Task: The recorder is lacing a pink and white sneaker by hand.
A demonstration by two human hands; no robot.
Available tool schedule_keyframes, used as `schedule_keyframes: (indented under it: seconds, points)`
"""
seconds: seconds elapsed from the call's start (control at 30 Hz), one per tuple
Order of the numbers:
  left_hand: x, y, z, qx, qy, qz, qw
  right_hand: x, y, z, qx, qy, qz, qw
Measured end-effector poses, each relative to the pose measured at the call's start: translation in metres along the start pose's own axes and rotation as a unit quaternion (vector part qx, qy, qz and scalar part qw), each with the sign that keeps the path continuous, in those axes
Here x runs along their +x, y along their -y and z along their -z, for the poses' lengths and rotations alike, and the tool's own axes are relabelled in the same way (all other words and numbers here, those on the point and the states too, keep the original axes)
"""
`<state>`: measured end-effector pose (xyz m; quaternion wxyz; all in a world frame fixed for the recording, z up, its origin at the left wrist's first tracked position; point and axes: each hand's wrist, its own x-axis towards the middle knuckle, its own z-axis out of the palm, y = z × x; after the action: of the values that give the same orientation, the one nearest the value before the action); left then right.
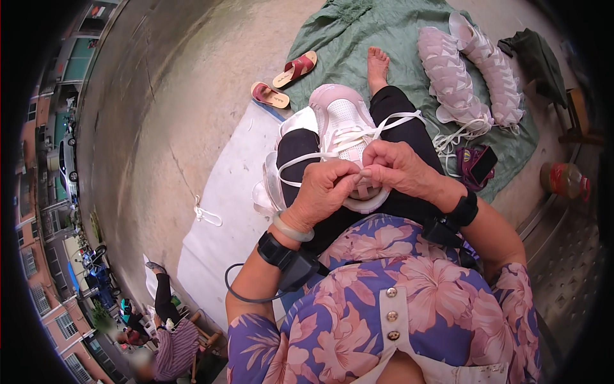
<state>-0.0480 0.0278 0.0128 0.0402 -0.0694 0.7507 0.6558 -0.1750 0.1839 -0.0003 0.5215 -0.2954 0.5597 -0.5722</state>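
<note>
Pinching white lace (358, 137) over pink-white shoe (342, 125): left hand (326, 192), right hand (400, 168), both grips closed.

A matt mesh-cloth shoe upper (345, 121) with flat woven laces (390, 123) lies over a wrinkled green cloth (384, 32).

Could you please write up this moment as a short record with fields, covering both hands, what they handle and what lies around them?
Setting: person seated outdoors on concrete ground, green cloth sheet spread ahead
Left hand: pinching the white flat lace at the shoe's tongue
Right hand: pinching the same lace beside it
Work piece: pink and white mesh sneaker resting on the lap
Nearby: two stacked rows of matching sneakers, pair of red sandals, white sheet
</note>
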Motion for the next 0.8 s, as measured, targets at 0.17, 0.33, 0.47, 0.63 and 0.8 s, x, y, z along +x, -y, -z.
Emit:
schedule_keyframes:
  seconds: [0.17,0.33,0.47,0.63,0.8]
  points:
    - [0.006,0.007,-0.006,0.458,-0.19,-0.17,0.852,0.004,-0.016,0.001,-0.375,-0.171,0.211,0.887]
    - [0.006,0.025,-0.014,0.526,-0.179,-0.159,0.816,0.005,-0.025,0.0,-0.463,-0.161,0.261,0.832]
    - [0.006,0.033,-0.017,0.537,-0.18,-0.136,0.813,0.009,-0.033,0.003,-0.484,-0.167,0.281,0.811]
    - [0.008,0.037,-0.022,0.505,-0.196,-0.119,0.832,0.013,-0.033,0.003,-0.506,-0.164,0.288,0.796]
    - [0.008,0.043,-0.02,0.457,-0.202,-0.125,0.857,0.017,-0.038,0.0,-0.521,-0.19,0.299,0.777]
